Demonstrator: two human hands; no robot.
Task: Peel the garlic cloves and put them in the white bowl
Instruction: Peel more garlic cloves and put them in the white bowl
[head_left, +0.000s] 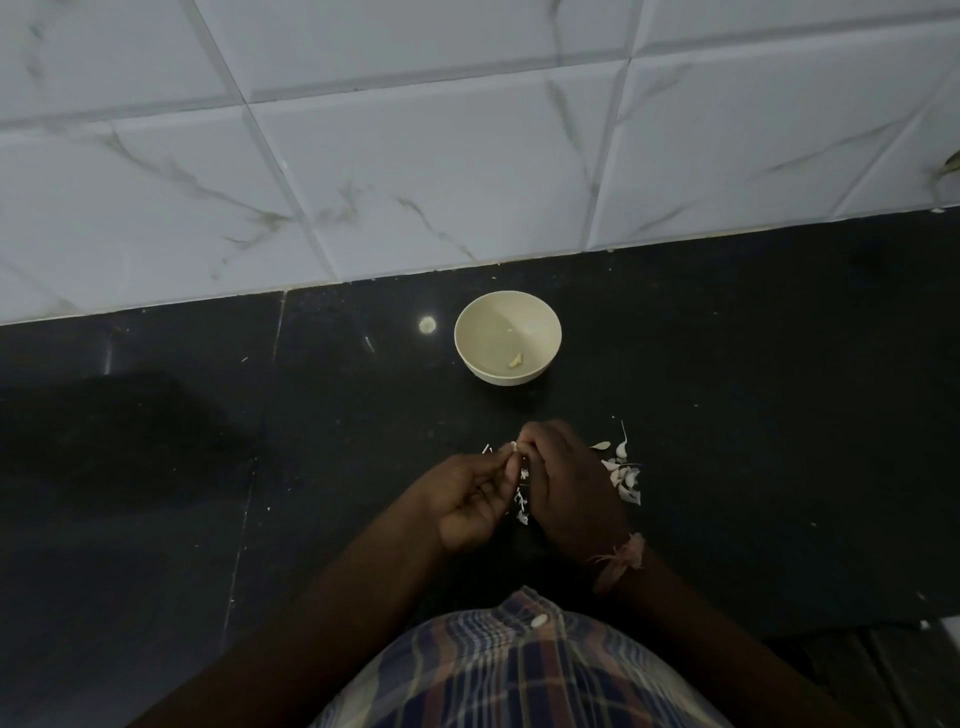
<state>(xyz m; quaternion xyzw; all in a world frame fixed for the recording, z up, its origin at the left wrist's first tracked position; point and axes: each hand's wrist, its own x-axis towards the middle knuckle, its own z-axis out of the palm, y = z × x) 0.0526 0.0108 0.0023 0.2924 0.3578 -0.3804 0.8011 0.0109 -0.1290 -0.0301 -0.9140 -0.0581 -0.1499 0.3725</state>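
A white bowl (507, 338) stands on the black counter near the tiled wall, with one peeled clove (515, 360) lying inside it. Below the bowl my left hand (470, 499) and my right hand (566, 486) meet, both pinching a small garlic clove (514, 447) between their fingertips. A heap of unpeeled garlic cloves (623, 473) lies just right of my right hand. Scraps of peel (521, 506) are scattered on the counter between and under my hands.
The black counter (753, 415) runs wide to the left and right. A white marbled tile wall (415, 156) rises behind the bowl. My checked shirt fills the bottom of the view, and a thread band circles my right wrist (621, 558).
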